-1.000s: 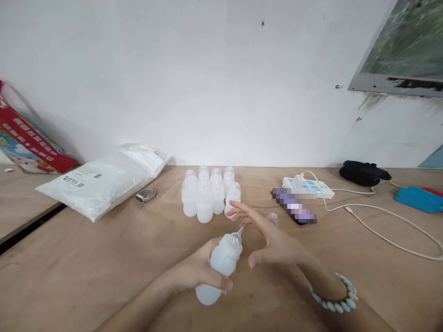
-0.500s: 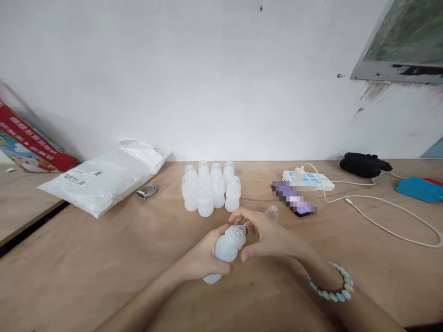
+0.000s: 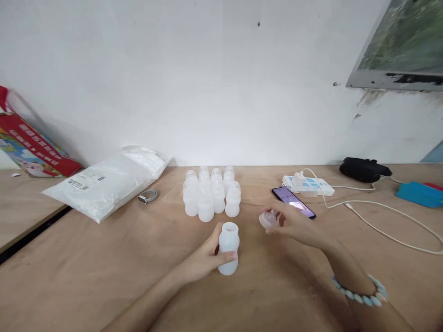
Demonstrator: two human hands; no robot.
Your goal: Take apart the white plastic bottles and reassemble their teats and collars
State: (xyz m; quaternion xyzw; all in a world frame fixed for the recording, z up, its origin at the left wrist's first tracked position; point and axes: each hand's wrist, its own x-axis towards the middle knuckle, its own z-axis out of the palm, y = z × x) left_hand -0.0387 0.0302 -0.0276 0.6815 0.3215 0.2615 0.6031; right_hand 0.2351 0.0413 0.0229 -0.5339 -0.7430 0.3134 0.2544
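Observation:
My left hand wraps around a translucent white baby bottle, which stands upright with its mouth bare. To the right of it, my right hand closes its fingers on a clear, slightly pinkish dome-shaped bottle top, low over the tabletop. Whether this is the cap, the nipple or both together, I cannot tell. Beyond the left hand stands a cluster of several capped baby bottles, grouped close together.
A phone lies just behind my right hand, near a white power strip with a looping cable. At left are a white plastic package, a watch-like band and a red box. A black case rests back right.
The nipple top has come off the bottle in my left hand, and the bottle now stands upright instead of tilted. My right hand has moved right, to where the clear cap lay.

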